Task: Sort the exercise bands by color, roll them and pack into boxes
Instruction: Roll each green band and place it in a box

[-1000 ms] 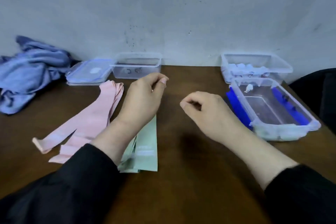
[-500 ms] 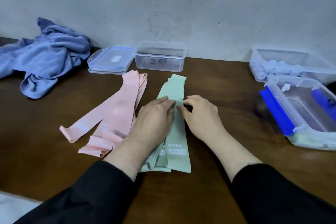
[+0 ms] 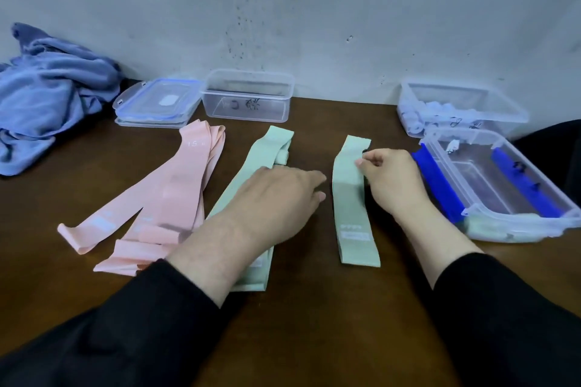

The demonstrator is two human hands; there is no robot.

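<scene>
A pile of pink bands (image 3: 163, 198) lies at the left of the brown table. Beside it lies a stack of mint green bands (image 3: 261, 154), and my left hand (image 3: 276, 198) rests flat on it with straight fingers. One single mint green band (image 3: 350, 198) lies apart to the right, flat and lengthwise. My right hand (image 3: 390, 179) pinches its right edge between thumb and fingers. A clear box (image 3: 248, 97) stands empty at the back. A clear box with blue clips (image 3: 509, 188) stands at the right.
A crumpled blue cloth (image 3: 47, 94) lies at the back left. Clear lids with blue rims (image 3: 157, 104) are stacked next to the empty box. Another clear box (image 3: 456, 107) at the back right holds pale rolled bands. The wall runs right behind the table.
My right hand has pulled one green band off the stack and drawn it to the right. My left hand stays on the remaining green stack.
</scene>
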